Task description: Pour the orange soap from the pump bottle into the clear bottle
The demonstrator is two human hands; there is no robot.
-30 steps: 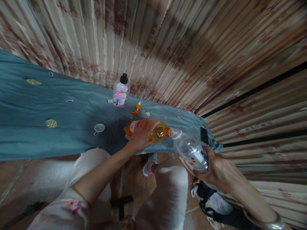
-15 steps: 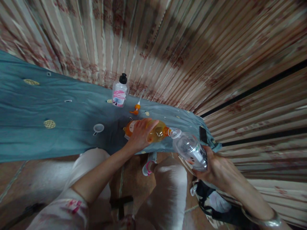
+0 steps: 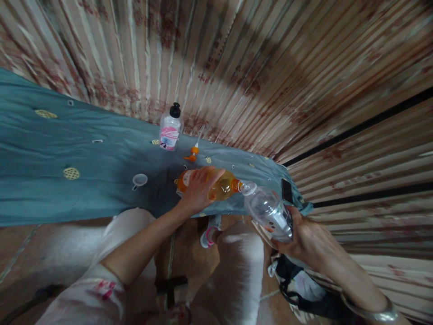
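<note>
My left hand (image 3: 199,192) is wrapped round an orange bottle (image 3: 225,186), which lies tilted over the blue cloth with its neck to the right. Its orange mouth meets the mouth of a clear bottle (image 3: 265,208). The base of that clear bottle is in my right hand (image 3: 297,234), its fingers closed round it. Behind them an orange pump head (image 3: 193,154) with a thin tube lies on the cloth. A clear bottle with a pink label and black cap (image 3: 169,131) stands near the curtain.
A small white cup-like piece (image 3: 140,180) lies on the blue cloth (image 3: 101,158) at left, and a dark phone (image 3: 287,190) at its right end. Pleated curtain (image 3: 203,58) rises behind. Below are my knees, the tiled floor and a dark bag (image 3: 301,284).
The whole view has shifted very slightly. Both hands and the two held bottles keep nearly the same position, mouths still together.
</note>
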